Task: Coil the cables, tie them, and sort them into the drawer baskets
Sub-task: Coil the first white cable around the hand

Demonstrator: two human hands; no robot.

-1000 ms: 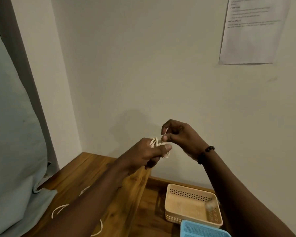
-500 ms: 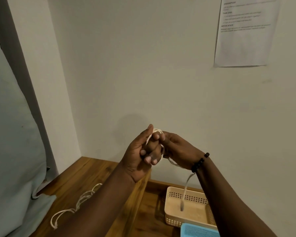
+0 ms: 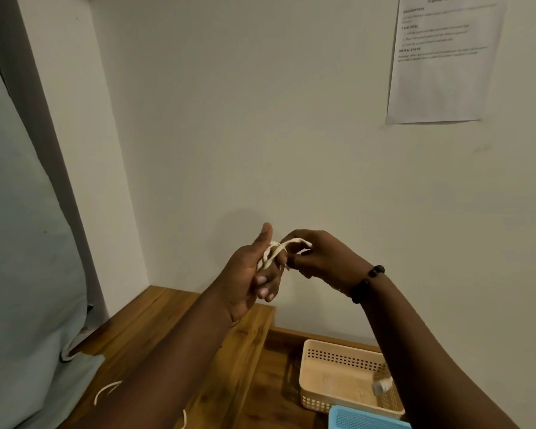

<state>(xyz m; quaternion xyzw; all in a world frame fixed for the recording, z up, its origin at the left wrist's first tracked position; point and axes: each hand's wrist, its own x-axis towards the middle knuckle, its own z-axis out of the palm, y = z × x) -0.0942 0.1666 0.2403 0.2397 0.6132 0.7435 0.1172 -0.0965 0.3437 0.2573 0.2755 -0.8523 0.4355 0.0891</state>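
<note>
Holding a white cable (image 3: 277,249), both hands clamp it; the beige basket (image 3: 338,356) holds a blurred plug (image 3: 383,386).

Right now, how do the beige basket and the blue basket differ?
The beige basket shows almost whole, while only a corner of the blue basket is in view at the bottom edge. The beige basket's wall has rows of larger holes; the blue basket's surface is a fine mesh. The beige basket sits nearer the wall, the blue one nearer the person. Both are plastic.
</note>
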